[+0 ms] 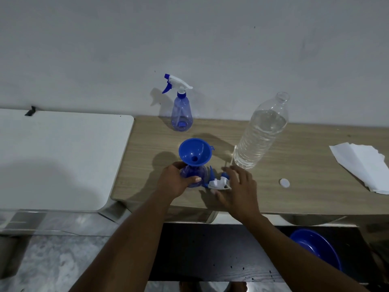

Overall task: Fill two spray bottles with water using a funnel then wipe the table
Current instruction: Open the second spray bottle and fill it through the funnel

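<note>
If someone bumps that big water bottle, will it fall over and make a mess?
Probably heavy: the water bottle looks mostly full, so a light nudge may not move it. It is tall and narrow, though, so a hard push near the top could tip it. Its cap lies on the table, so the open neck would likely spill water.

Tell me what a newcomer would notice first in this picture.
The bright blue funnel stands out first, seated in the neck of a spray bottle that the left hand grips near the front edge of the table. Just right of it the right hand is spread over the detached spray head, and a tall uncapped water bottle stands behind.
</note>
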A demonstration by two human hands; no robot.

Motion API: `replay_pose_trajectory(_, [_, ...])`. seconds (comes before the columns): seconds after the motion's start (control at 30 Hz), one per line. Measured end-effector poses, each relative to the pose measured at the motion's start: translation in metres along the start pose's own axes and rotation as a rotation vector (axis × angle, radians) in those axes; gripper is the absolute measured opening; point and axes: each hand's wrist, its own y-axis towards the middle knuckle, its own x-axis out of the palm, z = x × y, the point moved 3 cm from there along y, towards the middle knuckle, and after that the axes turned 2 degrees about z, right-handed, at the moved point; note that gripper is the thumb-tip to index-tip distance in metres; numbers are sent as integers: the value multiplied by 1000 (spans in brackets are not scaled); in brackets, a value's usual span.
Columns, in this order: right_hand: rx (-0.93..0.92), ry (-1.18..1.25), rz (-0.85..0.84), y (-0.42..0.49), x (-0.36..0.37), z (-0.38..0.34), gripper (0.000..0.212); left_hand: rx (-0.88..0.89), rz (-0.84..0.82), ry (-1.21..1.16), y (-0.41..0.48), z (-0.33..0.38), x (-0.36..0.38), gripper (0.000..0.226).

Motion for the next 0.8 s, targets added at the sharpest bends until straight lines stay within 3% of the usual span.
replay_pose_trajectory(0.17, [-143,-201,-450,18,23,14,77,1,-4,-11,-5,3,-1,60])
replay_pose_trajectory(0.33, [-181,-115,-524,42,19,24,55,-23,-7,-23,-9,1,-5,69])
replay_pose_trajectory(0.47, [-303,84,-246,58,-9,15,32,-40,16,-26,-9,-3,-11,76])
replay_pose_trajectory(0.53, [-325,152,-104,67,-25,7,22,-37,15,-29,-9,-3,-13,69])
replay_pose_trajectory(0.7, [-88,393,237,100,-73,-23,29,-19,26,-10,-11,0,-14,53])
replay_pose_trajectory(0.8, [-42,510,391,121,-105,-46,30,-16,33,6,-11,-1,-14,53])
